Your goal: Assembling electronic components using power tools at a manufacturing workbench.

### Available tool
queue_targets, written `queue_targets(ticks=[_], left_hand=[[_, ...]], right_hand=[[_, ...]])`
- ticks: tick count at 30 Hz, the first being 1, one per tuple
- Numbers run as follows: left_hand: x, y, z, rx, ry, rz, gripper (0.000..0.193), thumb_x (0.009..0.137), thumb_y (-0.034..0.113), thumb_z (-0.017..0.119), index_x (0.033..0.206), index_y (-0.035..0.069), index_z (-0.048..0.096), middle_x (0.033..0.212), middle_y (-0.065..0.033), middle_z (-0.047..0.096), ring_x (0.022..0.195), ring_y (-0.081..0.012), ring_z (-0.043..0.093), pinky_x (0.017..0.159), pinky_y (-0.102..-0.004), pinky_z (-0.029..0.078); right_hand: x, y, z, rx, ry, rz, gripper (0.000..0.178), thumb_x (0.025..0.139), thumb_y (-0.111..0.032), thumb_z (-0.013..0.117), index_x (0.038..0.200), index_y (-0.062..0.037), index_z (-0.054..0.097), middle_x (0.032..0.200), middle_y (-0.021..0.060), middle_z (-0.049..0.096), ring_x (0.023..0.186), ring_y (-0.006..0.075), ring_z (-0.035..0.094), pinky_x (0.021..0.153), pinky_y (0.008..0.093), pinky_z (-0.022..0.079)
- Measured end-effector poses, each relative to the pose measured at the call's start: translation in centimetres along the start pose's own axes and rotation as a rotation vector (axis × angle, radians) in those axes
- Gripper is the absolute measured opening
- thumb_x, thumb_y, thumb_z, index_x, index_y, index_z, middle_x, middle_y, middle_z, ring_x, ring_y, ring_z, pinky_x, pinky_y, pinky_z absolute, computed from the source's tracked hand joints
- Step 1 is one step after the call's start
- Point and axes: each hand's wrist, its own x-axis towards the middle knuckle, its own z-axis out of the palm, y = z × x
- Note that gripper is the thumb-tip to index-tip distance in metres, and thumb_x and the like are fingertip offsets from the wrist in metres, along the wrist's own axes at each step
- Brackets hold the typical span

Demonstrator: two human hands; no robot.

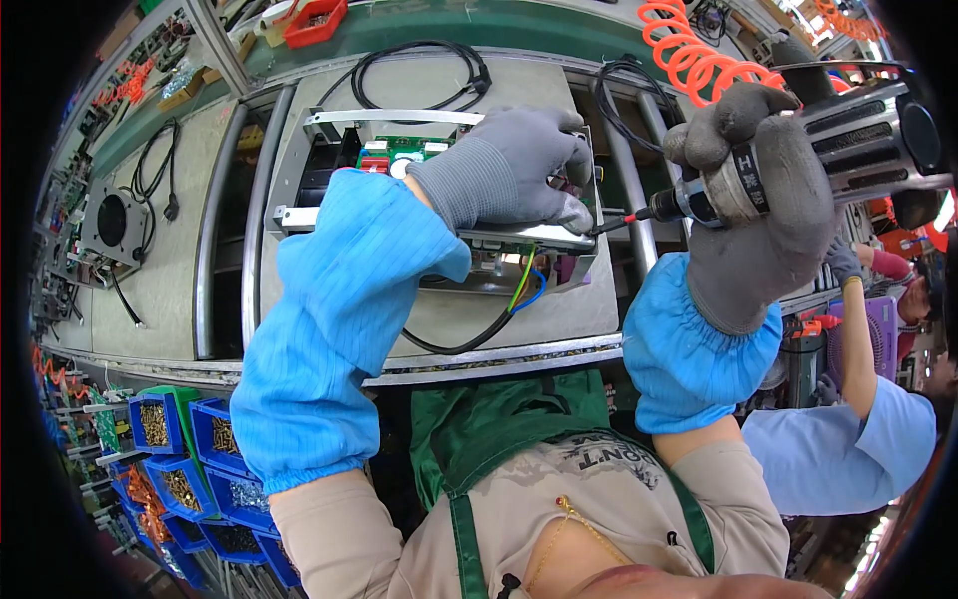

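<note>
At right, the driver tool (866,142) looks glossy and metallic; the chassis (394,116) is smooth metal, the left sleeve cover (339,270) matt cloth, the far coiled hose (685,58) glossy plastic.

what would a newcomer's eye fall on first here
Probably the big silver-and-black power screwdriver at upper right, gripped in the grey-gloved right hand, its bit pointing left at the open metal chassis. Next, the bright orange coiled hose looping above that hand, and the blue sleeve cover behind the left hand, which lies over the chassis. At lower left, blue bins hold small metal parts.
</note>
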Motion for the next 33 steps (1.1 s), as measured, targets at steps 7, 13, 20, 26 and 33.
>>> queue_targets(ticks=[7, 13, 20, 26, 33], left_hand=[[-0.3, 1.4, -1.4, 0.037, -0.031, -0.014, 0.068, 0.062, 0.042, 0.08, 0.116, 0.006, 0.058, 0.127, -0.021, 0.052, 0.116, -0.039, 0.052, 0.098, -0.0441, 0.042], [-0.1, 0.4, 0.0, 0.295, 0.027, 0.103, 0.086, 0.055, 0.058, 0.077, 0.118, 0.004, 0.056, 0.109, -0.0142, 0.057, 0.107, -0.0316, 0.057, 0.095, -0.0434, 0.042], [0.7, 0.8, -0.6, 0.213, -0.059, 0.069, 0.08, 0.048, 0.046, 0.082, 0.112, 0.003, 0.059, 0.116, -0.019, 0.055, 0.104, -0.0374, 0.056, 0.092, -0.0449, 0.045], [0.5, 0.5, -0.7, 0.224, -0.057, 0.073, 0.081, 0.048, 0.043, 0.083, 0.115, 0.005, 0.06, 0.119, -0.0195, 0.054, 0.106, -0.0376, 0.055, 0.093, -0.0452, 0.045], [0.4, 0.6, -1.0, 0.212, -0.079, 0.069, 0.082, 0.048, 0.042, 0.083, 0.118, 0.006, 0.059, 0.123, -0.02, 0.053, 0.11, -0.0374, 0.054, 0.095, -0.0437, 0.044]], right_hand=[[0.3, -0.1, -0.7, -0.081, -0.093, -0.001, 0.036, 0.087, -0.018, 0.055, 0.115, 0.0032, 0.05, 0.087, 0.0102, 0.055, 0.071, 0.0194, 0.054, 0.067, 0.0394, 0.045], [0.3, 0.0, -0.1, -0.587, 0.023, -0.199, 0.041, 0.085, -0.019, 0.055, 0.119, 0.0032, 0.049, 0.087, 0.0111, 0.056, 0.07, 0.0185, 0.052, 0.065, 0.0382, 0.044], [0.3, 0.0, -1.4, 0.301, 0.006, 0.189, 0.038, 0.087, -0.021, 0.05, 0.115, 0.0032, 0.049, 0.082, 0.0062, 0.045, 0.066, 0.0161, 0.042, 0.064, 0.0354, 0.037], [0.1, 1.0, 0.5, -0.13, -0.004, -0.067, 0.033, 0.088, -0.023, 0.052, 0.107, 0.0046, 0.054, 0.085, 0.0093, 0.051, 0.07, 0.0172, 0.047, 0.067, 0.0362, 0.039], [1.2, 0.8, 0.1, -0.354, 0.03, -0.197, 0.04, 0.088, -0.026, 0.054, 0.112, 0.0068, 0.054, 0.088, 0.0117, 0.057, 0.069, 0.0196, 0.052, 0.063, 0.0391, 0.041]])
